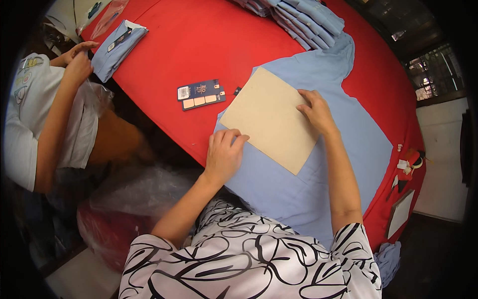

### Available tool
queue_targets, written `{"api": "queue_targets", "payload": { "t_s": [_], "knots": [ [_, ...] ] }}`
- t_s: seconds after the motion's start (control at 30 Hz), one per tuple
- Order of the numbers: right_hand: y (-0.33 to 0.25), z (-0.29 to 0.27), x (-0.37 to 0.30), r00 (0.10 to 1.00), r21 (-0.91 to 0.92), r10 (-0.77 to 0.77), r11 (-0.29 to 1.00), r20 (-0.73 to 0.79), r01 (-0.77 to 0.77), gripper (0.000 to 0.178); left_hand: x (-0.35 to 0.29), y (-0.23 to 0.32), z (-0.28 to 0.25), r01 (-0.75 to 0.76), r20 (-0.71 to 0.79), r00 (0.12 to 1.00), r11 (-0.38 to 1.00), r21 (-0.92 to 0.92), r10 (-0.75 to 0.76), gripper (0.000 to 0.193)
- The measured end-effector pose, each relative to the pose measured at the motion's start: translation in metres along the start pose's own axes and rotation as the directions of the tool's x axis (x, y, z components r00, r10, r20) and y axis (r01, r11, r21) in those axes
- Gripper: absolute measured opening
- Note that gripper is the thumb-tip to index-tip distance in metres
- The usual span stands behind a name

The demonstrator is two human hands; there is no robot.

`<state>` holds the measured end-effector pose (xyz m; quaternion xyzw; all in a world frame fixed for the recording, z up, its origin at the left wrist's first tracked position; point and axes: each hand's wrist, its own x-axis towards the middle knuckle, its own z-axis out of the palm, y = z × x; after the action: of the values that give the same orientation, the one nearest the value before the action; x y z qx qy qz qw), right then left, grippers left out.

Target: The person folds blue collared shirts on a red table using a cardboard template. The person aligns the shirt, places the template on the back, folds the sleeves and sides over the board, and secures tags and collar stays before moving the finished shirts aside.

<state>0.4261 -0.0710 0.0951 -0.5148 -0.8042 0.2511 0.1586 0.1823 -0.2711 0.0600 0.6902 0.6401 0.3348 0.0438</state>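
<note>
A beige cardboard sheet [271, 117] lies tilted on a light blue shirt [361, 124] spread over the red-covered table. My left hand [225, 155] is closed at the sheet's near-left edge, its fingers curled and the thumb over the card's border; the fingertips are partly hidden. On the right side of the sheet rests my right hand [317, 113], thumb and forefinger apart and touching the card. Left of the sheet are dark blue printed tags [201, 94], one with cream panels. A small black tag [237, 91] lies between them and the card.
Folded blue shirts [308, 22] are stacked at the far edge. Another person [55, 109] stands at left beside a folded, tagged shirt [118, 50]. Clear plastic [149, 192] hangs below the table's left edge. A tape roll [417, 162] and small items sit at the right edge.
</note>
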Motion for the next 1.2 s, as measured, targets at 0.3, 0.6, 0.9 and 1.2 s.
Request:
{"api": "queue_targets", "payload": {
  "t_s": [0.3,0.6,0.9,1.2],
  "knots": [
    [-0.003,-0.001,-0.001,1.0,-0.052,-0.006,0.999,-0.003,0.005,0.045,-0.017,-0.044,-0.013,-0.027,-0.052,0.998,0.993,0.112,0.033,0.027],
    [-0.006,-0.003,-0.003,1.0,-0.064,-0.006,0.998,-0.002,0.006,0.043,0.061,0.042,0.043,-0.085,-0.013,0.996,0.996,-0.007,0.085,0.055],
    [0.063,-0.023,0.054,0.852,-0.273,0.103,0.922,-0.514,-0.276,0.044,0.068,0.026,0.071,0.007,0.112,0.993,0.987,0.16,-0.026,0.07],
    [-0.027,-0.094,0.03,0.933,0.189,-0.344,0.928,0.11,0.32,0.029,0.058,0.014,0.071,0.065,0.043,0.996,0.973,0.22,-0.076,0.071]
  ]
}}
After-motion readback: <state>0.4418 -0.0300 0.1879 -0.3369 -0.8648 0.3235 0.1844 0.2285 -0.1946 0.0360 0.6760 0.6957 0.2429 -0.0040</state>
